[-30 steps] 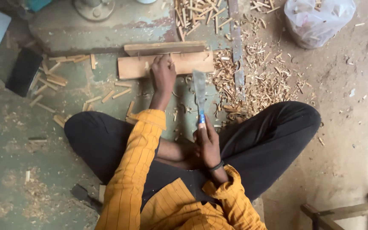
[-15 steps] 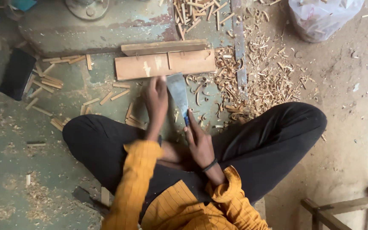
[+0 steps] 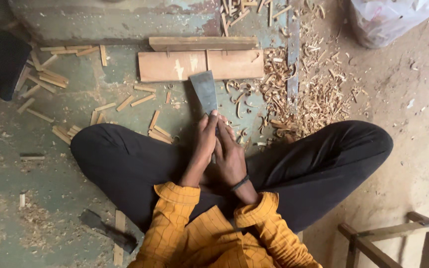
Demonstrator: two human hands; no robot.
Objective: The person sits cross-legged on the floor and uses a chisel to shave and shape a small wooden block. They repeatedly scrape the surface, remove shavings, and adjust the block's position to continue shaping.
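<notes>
Seated cross-legged on the floor, view from head cam. Far left: dark flat block [image 3: 5,64] on the green floor, w/ short cut wood sticks [image 3: 50,77] scattered just right of it. Near left, by my knee: dark tool [image 3: 107,229] lying across a thin wood strip [image 3: 119,237]. Centre: my left hand [image 3: 203,144] and right hand [image 3: 230,156] are together over my lap, touching each other. Both sets of fingers closed round the handle end of a wide flat metal blade [image 3: 204,92]; left fingertips sit at the blade's near edge, handle itself hidden inside the grip. Blade points away from me, tilted a little left, its far end just short of a flat wooden board [image 3: 175,67]. A narrower wood batten [image 3: 202,43] lies along the board's far side, touching it. Right of blade: curled wood shavings [image 3: 314,99] in a thick pile, spreading to my right knee. Far right: clear plastic bag [image 3: 388,20] on bare dirt. Near right corner: part of a wooden frame [image 3: 393,233].
</notes>
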